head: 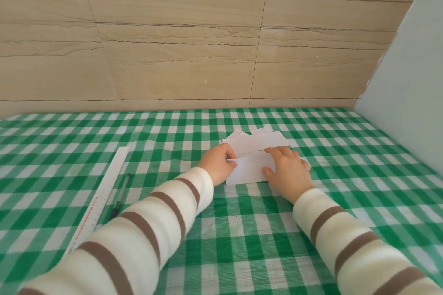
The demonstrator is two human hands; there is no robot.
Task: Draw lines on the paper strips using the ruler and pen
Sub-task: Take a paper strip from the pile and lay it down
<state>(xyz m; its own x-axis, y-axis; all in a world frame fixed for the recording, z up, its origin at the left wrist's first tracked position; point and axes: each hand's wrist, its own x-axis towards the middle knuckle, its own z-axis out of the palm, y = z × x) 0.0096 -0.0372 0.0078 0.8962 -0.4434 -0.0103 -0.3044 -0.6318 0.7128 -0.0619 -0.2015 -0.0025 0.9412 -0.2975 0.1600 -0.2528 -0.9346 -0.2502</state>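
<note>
Left hand pinches paper strip; right hand presses it

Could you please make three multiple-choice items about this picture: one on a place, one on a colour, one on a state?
1. Where does the ruler lie?
A. left of the pen
B. on the paper strips
C. against the wall

2. What colour is the checked tablecloth?
A. red and white
B. green and white
C. blue and yellow

3. What is the left hand doing?
A. holding the pen
B. pinching the edge of the nearest strip
C. pressing on the ruler

Answers:
1 A, ruler and pen lie side by side, ruler leftmost.
2 B, green and white squares.
3 B, fingers curl on the strip's left edge; the right hand rests on it.
</note>
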